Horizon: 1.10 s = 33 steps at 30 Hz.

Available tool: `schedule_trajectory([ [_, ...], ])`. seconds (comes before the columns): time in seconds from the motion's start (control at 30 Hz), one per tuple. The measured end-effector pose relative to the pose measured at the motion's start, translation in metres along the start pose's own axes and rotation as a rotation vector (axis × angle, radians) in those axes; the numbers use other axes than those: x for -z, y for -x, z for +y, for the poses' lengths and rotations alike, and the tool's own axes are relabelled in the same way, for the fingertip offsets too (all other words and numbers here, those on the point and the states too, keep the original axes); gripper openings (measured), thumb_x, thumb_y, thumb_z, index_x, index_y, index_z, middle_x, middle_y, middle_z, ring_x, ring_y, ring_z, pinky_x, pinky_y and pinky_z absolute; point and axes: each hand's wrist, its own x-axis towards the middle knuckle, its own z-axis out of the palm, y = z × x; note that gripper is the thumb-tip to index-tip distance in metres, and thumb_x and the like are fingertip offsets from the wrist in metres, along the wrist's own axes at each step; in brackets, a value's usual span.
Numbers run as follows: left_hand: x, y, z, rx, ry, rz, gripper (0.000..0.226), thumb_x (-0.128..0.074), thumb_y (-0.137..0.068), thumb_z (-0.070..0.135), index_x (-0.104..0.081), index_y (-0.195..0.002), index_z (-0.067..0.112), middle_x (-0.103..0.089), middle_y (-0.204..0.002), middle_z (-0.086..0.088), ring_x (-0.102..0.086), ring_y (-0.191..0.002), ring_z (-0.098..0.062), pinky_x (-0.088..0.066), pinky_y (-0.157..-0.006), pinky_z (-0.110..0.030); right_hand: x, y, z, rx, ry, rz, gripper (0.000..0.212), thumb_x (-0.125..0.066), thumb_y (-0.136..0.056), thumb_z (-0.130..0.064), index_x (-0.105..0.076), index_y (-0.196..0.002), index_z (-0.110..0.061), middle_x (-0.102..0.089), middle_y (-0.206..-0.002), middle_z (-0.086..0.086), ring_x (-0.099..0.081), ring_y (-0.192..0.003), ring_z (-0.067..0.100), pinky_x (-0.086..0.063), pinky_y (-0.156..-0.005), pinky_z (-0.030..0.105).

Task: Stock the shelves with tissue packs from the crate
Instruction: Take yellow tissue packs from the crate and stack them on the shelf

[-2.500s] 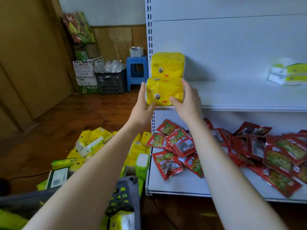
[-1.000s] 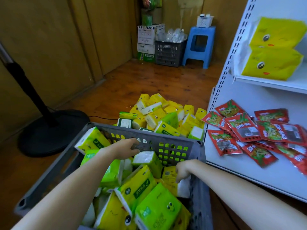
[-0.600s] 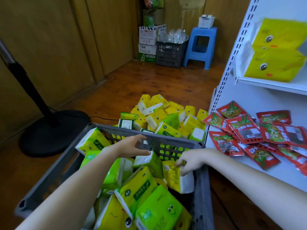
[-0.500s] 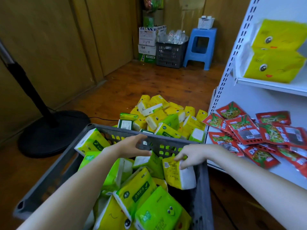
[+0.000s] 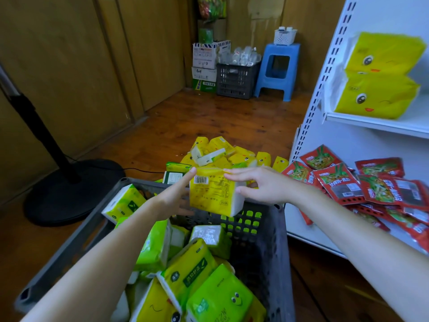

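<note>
I hold a yellow tissue pack in the air over the far end of the grey crate. My right hand pinches its right end, fingers along the top and thumb on the near face. My left hand touches its left side with straight fingers. The crate holds several yellow and green tissue packs. Two large yellow packs sit stacked at the left end of the white upper shelf.
Red snack sachets cover the lower shelf on the right. A heap of tissue packs lies on the wooden floor beyond the crate. A black fan base stands on the left. At the back are a blue stool and a dark crate.
I turned from the shelf to the crate. My right hand took a yellow pack from the crate's far right corner and lifted it; my left hand came up against its left side.
</note>
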Motion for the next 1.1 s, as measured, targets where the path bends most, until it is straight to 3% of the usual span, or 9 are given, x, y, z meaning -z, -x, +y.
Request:
schedule_trajectory([
  [0.2, -0.007, -0.005, 0.007, 0.028, 0.194, 0.088, 0.058, -0.036, -0.089, 0.064, -0.055, -0.125, 0.023, -0.065, -0.113, -0.011, -0.064, -0.096, -0.029, -0.052, -0.080, -0.045, -0.013, -0.008, 0.004, 0.092, -0.087, 0.106, 0.041, -0.048, -0.095, -0.013, -0.047, -0.134, -0.023, -0.031, -0.135, -0.026, -0.018, -0.129, -0.011, -0.026, -0.111, 0.024],
  [0.3, -0.009, -0.005, 0.010, -0.028, 0.271, 0.124, 0.045, -0.040, -0.093, 0.050, -0.054, -0.123, 0.018, -0.066, -0.102, -0.010, -0.065, -0.089, -0.028, -0.051, -0.086, -0.047, -0.020, -0.012, 0.004, 0.045, -0.407, 0.331, 0.031, -0.057, -0.091, -0.013, -0.058, -0.116, -0.031, -0.046, -0.131, -0.015, -0.035, -0.127, -0.002, -0.033, -0.101, 0.016],
  [0.4, -0.012, -0.004, 0.016, -0.146, 0.340, 0.185, 0.040, -0.039, -0.096, 0.040, -0.051, -0.125, 0.016, -0.065, -0.103, -0.007, -0.064, -0.090, -0.026, -0.052, -0.081, -0.042, -0.026, -0.020, 0.004, -0.163, -0.756, 0.615, 0.040, -0.063, -0.087, -0.025, -0.049, -0.123, -0.035, -0.047, -0.131, -0.003, -0.042, -0.126, 0.012, -0.038, -0.105, 0.035],
  [0.5, -0.016, -0.004, 0.019, -0.260, 0.297, 0.232, 0.035, -0.037, -0.096, 0.037, -0.049, -0.126, 0.024, -0.057, -0.127, -0.008, -0.057, -0.111, -0.025, -0.047, -0.089, -0.039, -0.025, -0.022, -0.002, -0.448, -1.186, 0.484, 0.071, -0.063, -0.083, -0.041, -0.027, -0.143, -0.032, -0.029, -0.147, -0.001, -0.032, -0.135, 0.021, -0.044, -0.097, 0.049],
  [0.6, -0.024, -0.004, 0.021, -0.355, 0.201, 0.205, 0.027, -0.034, -0.099, 0.032, -0.046, -0.123, 0.033, -0.050, -0.133, -0.003, -0.047, -0.122, -0.024, -0.041, -0.092, -0.037, -0.027, -0.022, -0.006, -0.489, -1.414, 0.382, 0.078, -0.062, -0.084, -0.039, -0.018, -0.147, -0.029, -0.009, -0.156, -0.005, -0.013, -0.143, 0.026, -0.045, -0.095, 0.054],
  [0.7, -0.032, 0.001, 0.025, -0.430, 0.087, 0.148, 0.026, -0.031, -0.101, 0.025, -0.043, -0.118, 0.041, -0.054, -0.116, 0.014, -0.052, -0.107, -0.007, -0.040, -0.094, -0.033, -0.032, -0.023, 0.001, -0.438, -1.388, 0.468, 0.065, -0.063, -0.086, -0.022, -0.030, -0.142, -0.020, -0.028, -0.141, -0.007, -0.030, -0.135, 0.022, -0.046, -0.096, 0.048],
  [0.83, -0.030, 0.000, 0.022, -0.519, -0.064, 0.088, 0.030, -0.039, -0.101, 0.019, -0.040, -0.118, 0.043, -0.049, -0.120, 0.024, -0.049, -0.099, 0.022, -0.040, -0.079, -0.002, -0.033, -0.023, 0.012, -0.319, -1.147, 0.513, 0.044, -0.068, -0.082, -0.018, -0.050, -0.119, -0.035, -0.044, -0.109, -0.008, -0.043, -0.119, 0.018, -0.044, -0.092, 0.038],
  [0.93, -0.025, -0.004, 0.014, -0.541, -0.183, 0.116, 0.068, -0.061, -0.085, 0.047, -0.022, -0.141, 0.045, -0.033, -0.150, 0.010, -0.032, -0.137, -0.003, -0.031, -0.112, -0.030, -0.034, -0.022, 0.018, -0.239, -0.959, 0.520, 0.047, -0.070, -0.081, -0.015, -0.049, -0.117, -0.038, -0.040, -0.130, -0.006, -0.026, -0.136, 0.010, -0.035, -0.104, 0.038],
  [1.1, -0.022, -0.009, 0.010, -0.614, -0.211, 0.151, 0.061, -0.065, -0.078, 0.045, -0.030, -0.118, 0.074, -0.031, -0.151, 0.009, -0.039, -0.135, -0.020, -0.037, -0.108, -0.048, -0.039, -0.022, 0.030, -0.185, -0.755, 0.480, 0.054, -0.068, -0.083, -0.014, -0.045, -0.128, -0.034, -0.026, -0.150, -0.005, -0.020, -0.140, 0.009, -0.027, -0.107, 0.029],
])
